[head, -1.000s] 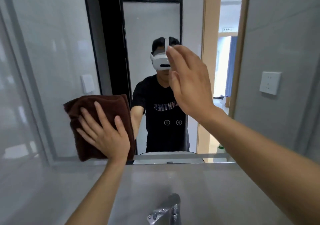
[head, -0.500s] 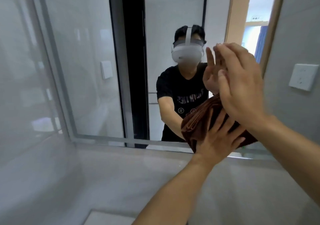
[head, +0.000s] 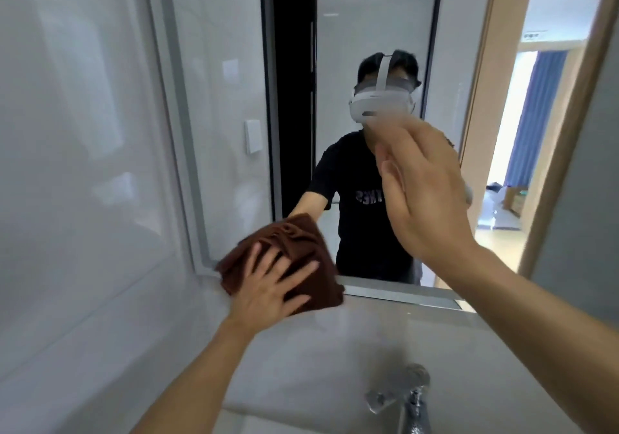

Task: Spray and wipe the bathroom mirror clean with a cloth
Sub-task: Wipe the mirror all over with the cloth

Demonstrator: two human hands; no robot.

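Since half a second ago, the brown cloth (head: 291, 263) is seen shifted from the right part of the mirror, under the raised right hand, to the mirror's lower left corner, and the two hands are now well apart.

The mirror (head: 231, 105) is set in a grey frame on a pale tiled wall (head: 67, 165), and its lower edge is met by a pale ledge (head: 335, 343) that runs down toward the viewer. In the glass a person in a dark T-shirt with a white headset is reflected, along with a dark-framed door and a lit doorway on the right.

The right hand (head: 425, 196) is held up in front of the mirror, right of centre, with its fingers straight and close together; nothing is held in it, and whether the glass is touched cannot be told because the fingertips are blurred.

The cloth is bunched over the mirror's bottom left corner, so that the frame and a little of the wall below are overlapped. It is pressed flat against the surface by the left hand (head: 268, 289), whose fingers are spread and straight across the lower part of the cloth.

A chrome tap (head: 405, 400) is seen at the bottom edge, below the right forearm.
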